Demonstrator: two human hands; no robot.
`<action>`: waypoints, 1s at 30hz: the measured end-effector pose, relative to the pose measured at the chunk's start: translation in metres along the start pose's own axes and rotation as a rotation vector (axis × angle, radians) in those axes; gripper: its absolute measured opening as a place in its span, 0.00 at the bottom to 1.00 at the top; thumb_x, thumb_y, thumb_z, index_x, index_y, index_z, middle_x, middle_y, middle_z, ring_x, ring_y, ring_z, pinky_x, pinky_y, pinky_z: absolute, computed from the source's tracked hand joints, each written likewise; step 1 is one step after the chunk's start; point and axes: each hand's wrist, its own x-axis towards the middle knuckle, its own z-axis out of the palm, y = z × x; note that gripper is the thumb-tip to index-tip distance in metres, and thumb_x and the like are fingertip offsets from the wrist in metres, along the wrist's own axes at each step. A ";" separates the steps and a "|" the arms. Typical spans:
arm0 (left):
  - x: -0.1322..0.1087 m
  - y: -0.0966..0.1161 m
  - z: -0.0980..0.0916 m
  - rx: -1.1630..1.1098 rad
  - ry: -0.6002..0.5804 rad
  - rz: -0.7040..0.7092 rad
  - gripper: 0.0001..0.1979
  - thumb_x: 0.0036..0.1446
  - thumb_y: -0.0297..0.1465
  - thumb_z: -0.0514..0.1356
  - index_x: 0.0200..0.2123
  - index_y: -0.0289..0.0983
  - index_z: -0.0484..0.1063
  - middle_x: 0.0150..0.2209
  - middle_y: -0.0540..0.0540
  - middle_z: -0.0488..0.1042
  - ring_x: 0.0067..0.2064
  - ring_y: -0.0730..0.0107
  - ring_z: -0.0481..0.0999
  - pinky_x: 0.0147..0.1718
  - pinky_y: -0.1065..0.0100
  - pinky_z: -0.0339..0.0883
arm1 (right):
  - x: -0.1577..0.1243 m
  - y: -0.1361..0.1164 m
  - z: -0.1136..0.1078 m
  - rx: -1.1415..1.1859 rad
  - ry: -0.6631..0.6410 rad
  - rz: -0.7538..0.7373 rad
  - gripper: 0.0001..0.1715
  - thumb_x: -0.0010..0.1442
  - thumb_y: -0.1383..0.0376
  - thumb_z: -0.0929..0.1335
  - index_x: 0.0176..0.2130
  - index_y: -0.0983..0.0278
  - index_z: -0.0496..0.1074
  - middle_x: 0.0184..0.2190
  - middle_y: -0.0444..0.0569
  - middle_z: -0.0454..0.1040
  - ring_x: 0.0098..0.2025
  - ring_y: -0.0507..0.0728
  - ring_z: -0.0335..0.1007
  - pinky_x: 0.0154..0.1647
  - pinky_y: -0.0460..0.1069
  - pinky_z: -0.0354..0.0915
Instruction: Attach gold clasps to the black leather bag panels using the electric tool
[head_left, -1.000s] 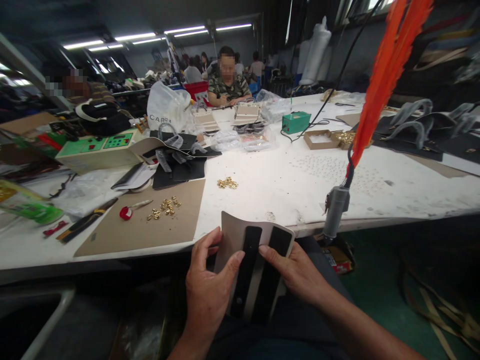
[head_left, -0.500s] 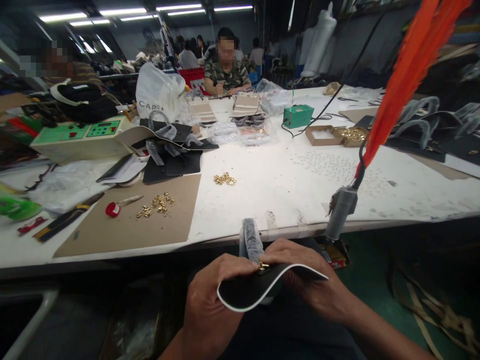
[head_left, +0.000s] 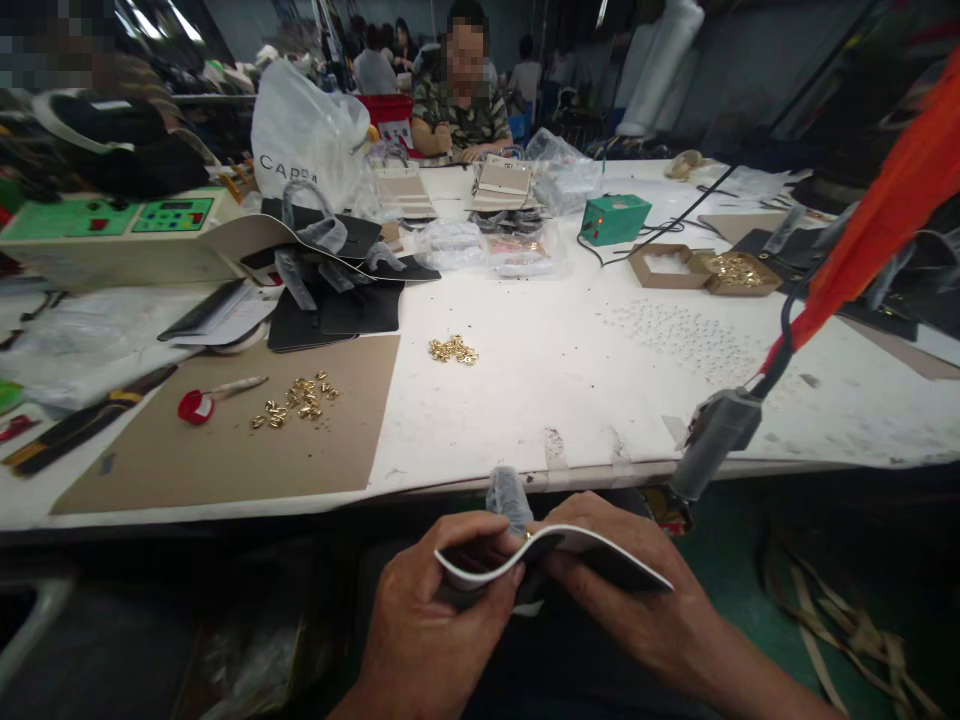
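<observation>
A black panel with a white edge (head_left: 611, 562) is bent into a wave between my hands, just in front of the table edge. My left hand (head_left: 431, 590) is closed around its left side, thumb beneath and fingers on top. On the right side, my right hand (head_left: 622, 590) grips it too, fingers over the far face and thumb below. Behind the panel a plastic-wrapped handle (head_left: 510, 497) sticks up. A bit of gold metal fitting (head_left: 528, 535) shows at its base, mostly hidden by the panel and fingers.
Gold fittings lie in a pile (head_left: 452, 349) and on a brown board (head_left: 240, 440) beside a red-capped tool (head_left: 196, 407). A grey hanging tool (head_left: 716, 440) on an orange-wrapped cord is at right. Black panels (head_left: 337, 308), a green box (head_left: 615, 218) and small cartons (head_left: 667, 268) stand farther back. A co-worker (head_left: 461, 90) sits opposite.
The panel has tilted, so its near edge is higher and the gold fitting is now mostly covered. My left thumb has moved beneath the panel. The camera view has shifted slightly downward.
</observation>
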 end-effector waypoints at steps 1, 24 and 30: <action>0.006 -0.003 0.000 -0.015 -0.022 -0.078 0.09 0.53 0.29 0.69 0.39 0.43 0.82 0.35 0.51 0.86 0.36 0.63 0.85 0.37 0.69 0.79 | 0.005 0.002 0.003 0.037 0.029 0.104 0.08 0.70 0.62 0.69 0.41 0.59 0.81 0.34 0.46 0.81 0.36 0.56 0.76 0.39 0.49 0.72; 0.105 -0.071 0.023 -0.069 -0.240 -0.450 0.15 0.50 0.27 0.65 0.43 0.37 0.74 0.35 0.45 0.83 0.36 0.58 0.83 0.31 0.65 0.75 | 0.101 0.067 0.013 0.014 0.079 0.792 0.08 0.53 0.65 0.74 0.34 0.68 0.81 0.33 0.55 0.84 0.33 0.60 0.80 0.30 0.48 0.70; 0.109 -0.064 0.014 0.183 -0.185 -0.300 0.26 0.48 0.29 0.69 0.52 0.36 0.73 0.48 0.39 0.82 0.49 0.47 0.81 0.48 0.54 0.73 | 0.101 0.071 0.014 -0.032 0.100 0.732 0.10 0.52 0.66 0.74 0.37 0.67 0.81 0.35 0.53 0.84 0.36 0.60 0.80 0.32 0.47 0.69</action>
